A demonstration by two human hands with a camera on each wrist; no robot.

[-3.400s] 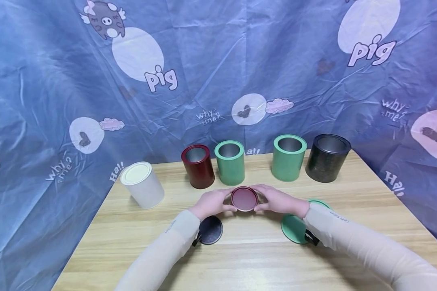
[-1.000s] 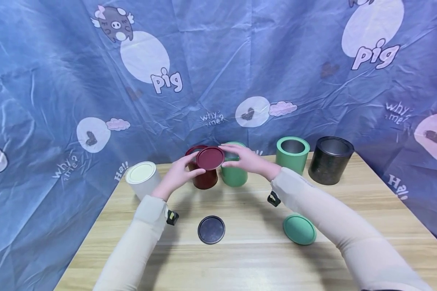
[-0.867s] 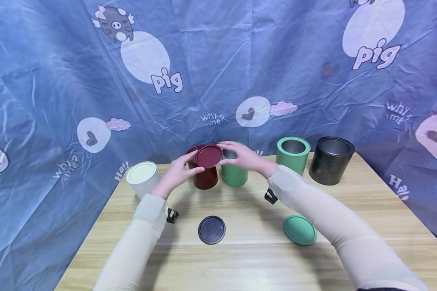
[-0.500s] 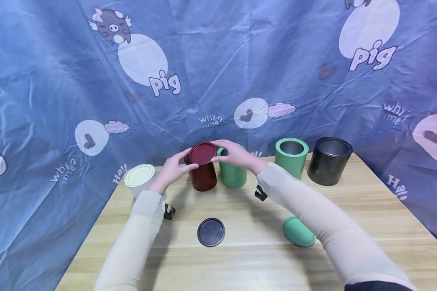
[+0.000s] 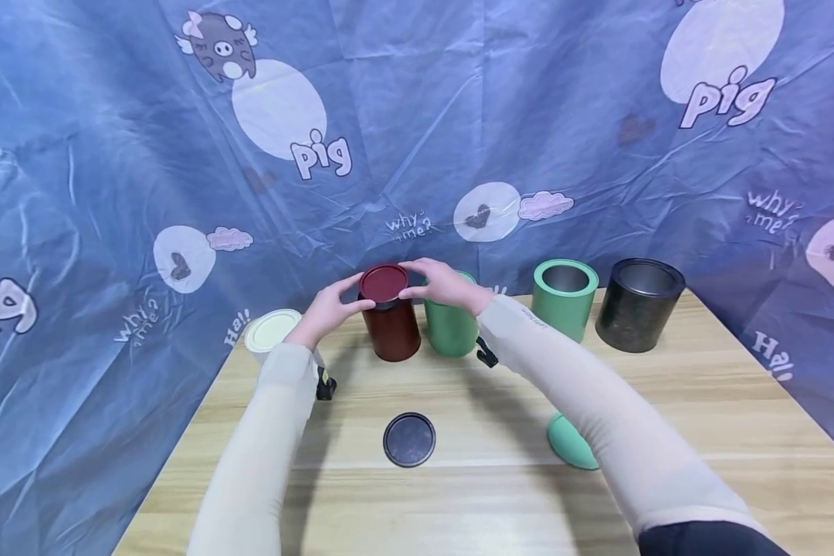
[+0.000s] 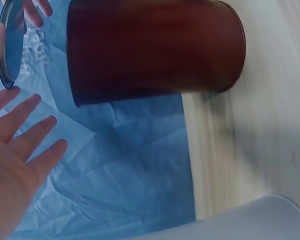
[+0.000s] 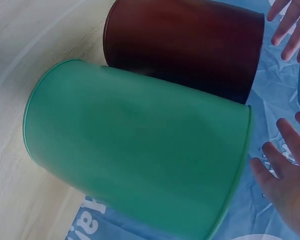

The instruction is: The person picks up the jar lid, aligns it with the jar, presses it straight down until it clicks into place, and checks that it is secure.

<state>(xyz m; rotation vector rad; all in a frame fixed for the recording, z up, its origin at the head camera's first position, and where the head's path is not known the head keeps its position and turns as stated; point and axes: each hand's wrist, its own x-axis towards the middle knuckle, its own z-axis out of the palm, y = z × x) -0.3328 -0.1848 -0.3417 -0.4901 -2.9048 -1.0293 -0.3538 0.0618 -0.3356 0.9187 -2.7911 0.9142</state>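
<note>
A dark red lid [image 5: 384,283] is held level between both hands, just above the open dark red can [image 5: 394,336]. In the left wrist view a gap shows between the lid [image 6: 12,55] and the can's rim. My left hand [image 5: 325,311] holds the lid's left edge with thumb and forefinger, the other fingers spread. On the opposite edge, my right hand [image 5: 448,286] grips it with thumb and fingers. Beneath the right hand stands a green can [image 5: 453,330], partly hidden by it and close beside the red can.
A white can [image 5: 272,328] with its lid on stands at the left, partly behind the left wrist. Another green can [image 5: 563,309] and a black can [image 5: 635,316] stand back right. A black lid [image 5: 409,439] and a green lid [image 5: 571,442] lie on the wooden table [image 5: 389,510].
Both hands have carried the red lid from low over the table's middle, back and left, to above the red can. The right sleeve now covers more of the green lid.
</note>
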